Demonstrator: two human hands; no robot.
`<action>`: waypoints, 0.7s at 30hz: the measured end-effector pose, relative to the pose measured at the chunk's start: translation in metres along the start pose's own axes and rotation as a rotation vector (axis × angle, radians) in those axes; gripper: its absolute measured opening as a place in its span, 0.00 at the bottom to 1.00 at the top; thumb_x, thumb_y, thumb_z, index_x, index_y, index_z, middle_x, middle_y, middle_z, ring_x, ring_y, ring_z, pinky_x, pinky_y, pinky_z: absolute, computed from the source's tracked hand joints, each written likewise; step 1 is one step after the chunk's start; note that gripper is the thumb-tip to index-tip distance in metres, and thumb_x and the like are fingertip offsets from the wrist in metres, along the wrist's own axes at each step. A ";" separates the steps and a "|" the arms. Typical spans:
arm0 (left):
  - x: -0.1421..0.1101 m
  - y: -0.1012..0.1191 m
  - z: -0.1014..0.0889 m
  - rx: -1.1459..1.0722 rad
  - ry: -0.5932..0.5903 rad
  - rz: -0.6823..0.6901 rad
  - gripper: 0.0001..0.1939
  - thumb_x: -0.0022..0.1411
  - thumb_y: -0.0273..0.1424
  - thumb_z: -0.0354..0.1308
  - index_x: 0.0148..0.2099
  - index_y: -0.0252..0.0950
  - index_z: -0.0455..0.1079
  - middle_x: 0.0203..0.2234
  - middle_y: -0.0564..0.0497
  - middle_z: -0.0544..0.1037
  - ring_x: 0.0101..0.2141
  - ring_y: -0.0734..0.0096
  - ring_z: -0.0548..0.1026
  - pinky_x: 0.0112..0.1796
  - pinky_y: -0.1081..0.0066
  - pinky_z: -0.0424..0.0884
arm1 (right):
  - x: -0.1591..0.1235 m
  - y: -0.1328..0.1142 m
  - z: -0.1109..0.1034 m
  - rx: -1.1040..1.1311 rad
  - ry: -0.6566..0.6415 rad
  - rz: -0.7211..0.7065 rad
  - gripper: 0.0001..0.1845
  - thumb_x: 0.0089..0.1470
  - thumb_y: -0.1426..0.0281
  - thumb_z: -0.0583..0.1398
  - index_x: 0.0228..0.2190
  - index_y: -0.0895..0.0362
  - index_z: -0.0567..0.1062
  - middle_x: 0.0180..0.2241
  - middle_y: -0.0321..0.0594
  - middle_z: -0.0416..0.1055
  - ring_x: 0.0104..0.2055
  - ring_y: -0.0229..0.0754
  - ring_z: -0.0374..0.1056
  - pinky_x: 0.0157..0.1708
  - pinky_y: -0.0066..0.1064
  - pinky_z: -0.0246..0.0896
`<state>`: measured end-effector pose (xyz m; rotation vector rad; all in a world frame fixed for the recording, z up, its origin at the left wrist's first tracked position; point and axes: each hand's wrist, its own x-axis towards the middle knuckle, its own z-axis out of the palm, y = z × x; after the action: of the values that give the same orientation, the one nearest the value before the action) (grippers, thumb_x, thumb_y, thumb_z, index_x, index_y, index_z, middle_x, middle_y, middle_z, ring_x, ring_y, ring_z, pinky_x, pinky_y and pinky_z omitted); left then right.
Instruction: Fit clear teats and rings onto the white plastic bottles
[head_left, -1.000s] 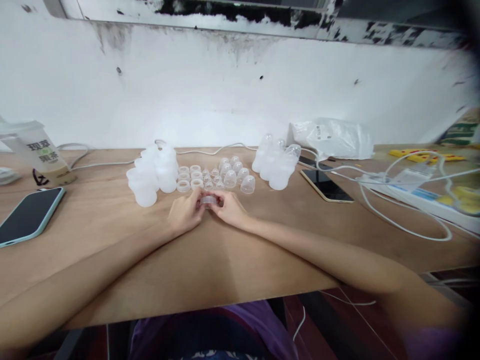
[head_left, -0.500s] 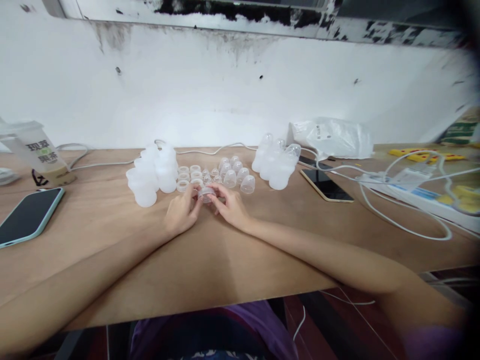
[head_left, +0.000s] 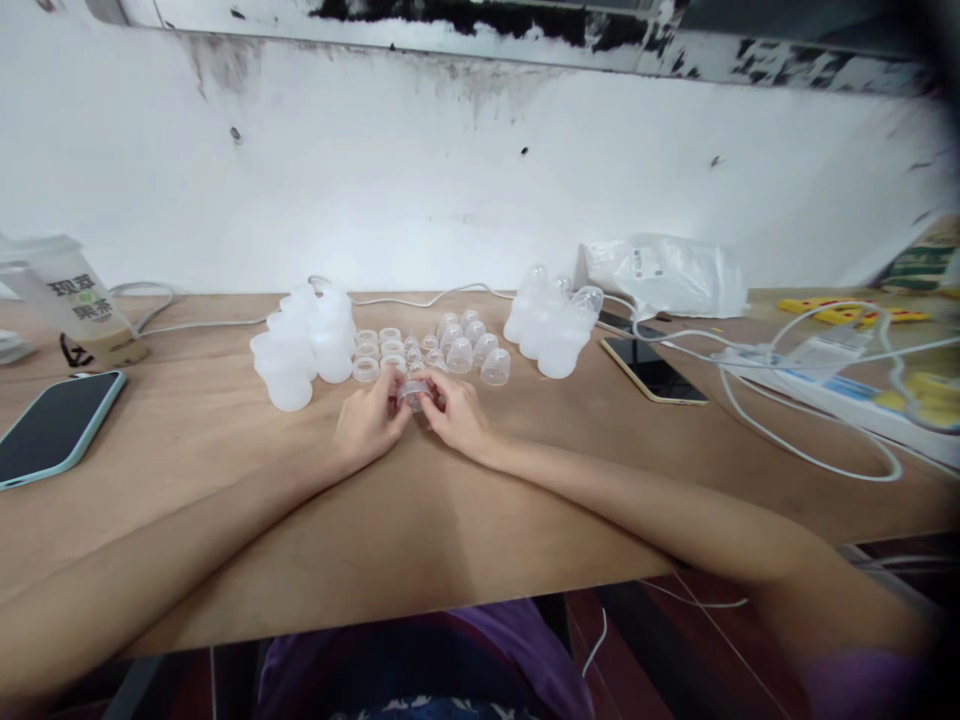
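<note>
My left hand [head_left: 367, 425] and my right hand [head_left: 457, 415] meet at the middle of the wooden table [head_left: 420, 500], both pinched on one small clear plastic ring piece [head_left: 414, 392]. Just behind my fingers lie several white rings [head_left: 375, 352] and several small clear domed caps [head_left: 469, 352]. To the left of these stands a cluster of white plastic bottle bodies [head_left: 304, 345]. A group of clear capped bottles [head_left: 551, 325] stands to the right.
A phone in a light blue case [head_left: 52, 425] lies at the left, near a labelled drink cup [head_left: 82, 300]. Another phone [head_left: 652, 370], a plastic bag [head_left: 664, 275], white cables [head_left: 810, 440] and a power strip [head_left: 847, 395] fill the right side. A white wall runs behind.
Both hands lifted the ring piece slightly toward the loose rings, then drew it back and turned it between the fingertips. The view shifted a little.
</note>
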<state>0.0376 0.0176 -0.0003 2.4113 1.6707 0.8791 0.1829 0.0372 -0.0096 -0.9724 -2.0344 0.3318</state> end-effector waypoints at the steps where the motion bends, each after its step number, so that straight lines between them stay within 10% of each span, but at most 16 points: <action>1: 0.000 0.000 0.000 0.011 -0.011 -0.001 0.09 0.55 0.32 0.45 0.39 0.37 0.55 0.22 0.55 0.68 0.22 0.70 0.69 0.23 0.73 0.60 | 0.000 0.000 0.000 -0.001 -0.005 0.004 0.11 0.48 0.76 0.51 0.35 0.58 0.68 0.26 0.37 0.67 0.27 0.35 0.61 0.30 0.26 0.57; 21: 0.001 -0.007 0.003 0.054 -0.056 0.071 0.09 0.59 0.32 0.41 0.43 0.36 0.52 0.29 0.50 0.71 0.28 0.66 0.72 0.25 0.71 0.62 | 0.003 0.004 -0.001 0.157 -0.096 0.079 0.12 0.45 0.75 0.53 0.36 0.55 0.63 0.21 0.30 0.59 0.22 0.32 0.57 0.24 0.24 0.55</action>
<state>0.0336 0.0216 -0.0050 2.5206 1.6192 0.7773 0.1848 0.0422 -0.0099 -0.9563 -2.0252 0.5820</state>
